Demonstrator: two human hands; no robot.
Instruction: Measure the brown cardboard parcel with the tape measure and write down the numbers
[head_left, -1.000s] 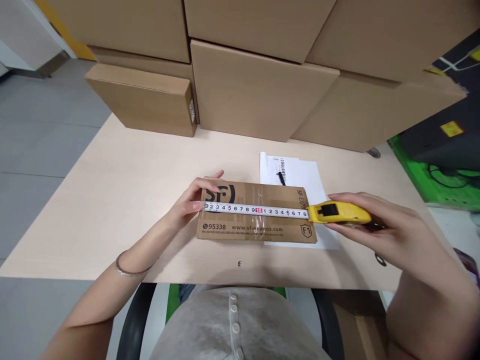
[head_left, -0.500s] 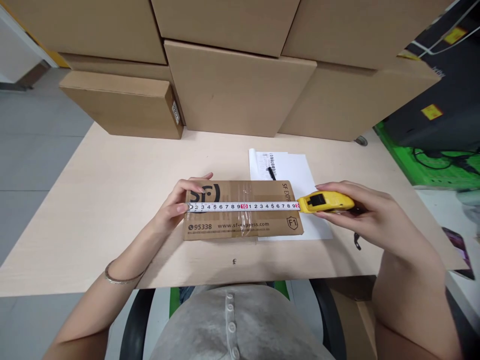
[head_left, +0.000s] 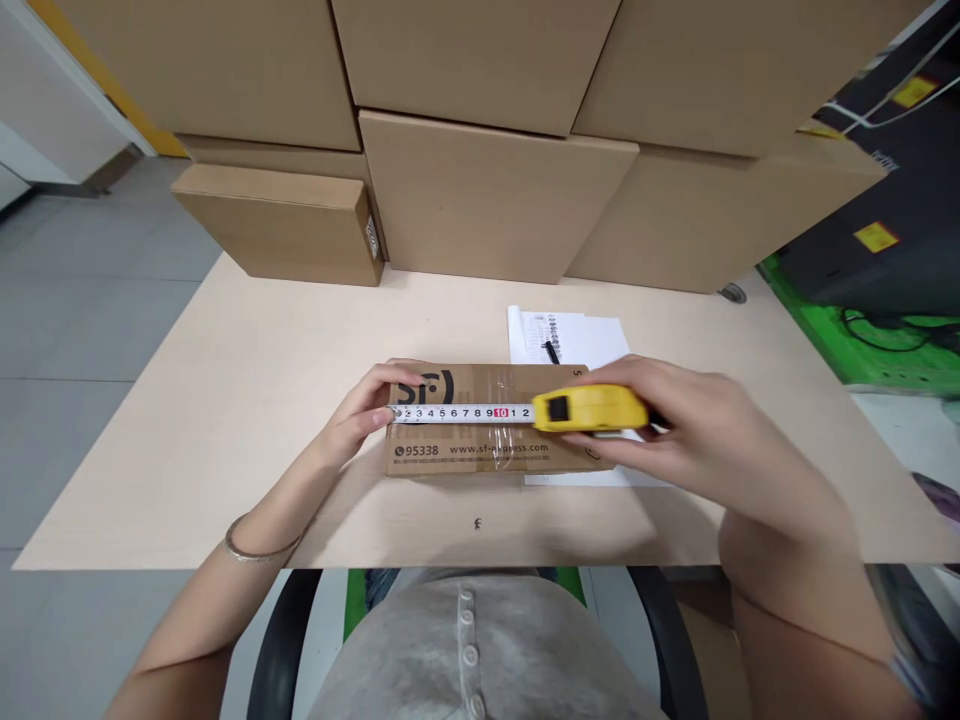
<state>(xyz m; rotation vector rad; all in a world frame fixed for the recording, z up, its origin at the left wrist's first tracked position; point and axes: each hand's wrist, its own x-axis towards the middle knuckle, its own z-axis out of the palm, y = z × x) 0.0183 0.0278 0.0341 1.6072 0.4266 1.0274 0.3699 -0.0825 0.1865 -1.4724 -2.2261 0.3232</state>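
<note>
A small cardboard box [head_left: 450, 455] with printed lettering and clear tape lies on the table in front of me. My left hand [head_left: 369, 405] grips its left end, the thumb pressing the end of the tape blade against the box edge. Across the box top runs the white blade of a yellow tape measure [head_left: 592, 408], drawn out to a little past the red 10. My right hand [head_left: 660, 420] is closed around the tape measure's case, above the right part of the box. The box's right end is partly hidden by that hand.
White paper sheets [head_left: 600, 335] with a black pen [head_left: 552, 352] lie partly under the box. Large cardboard boxes [head_left: 487, 200] stand along the table's back, a flatter carton [head_left: 285, 225] at left. Beyond the right edge is a green surface [head_left: 840, 340] with cables.
My right hand has moved left with the tape measure's case, from the box's right end to over the box. Less blade is out now. My left hand still holds the blade end.
</note>
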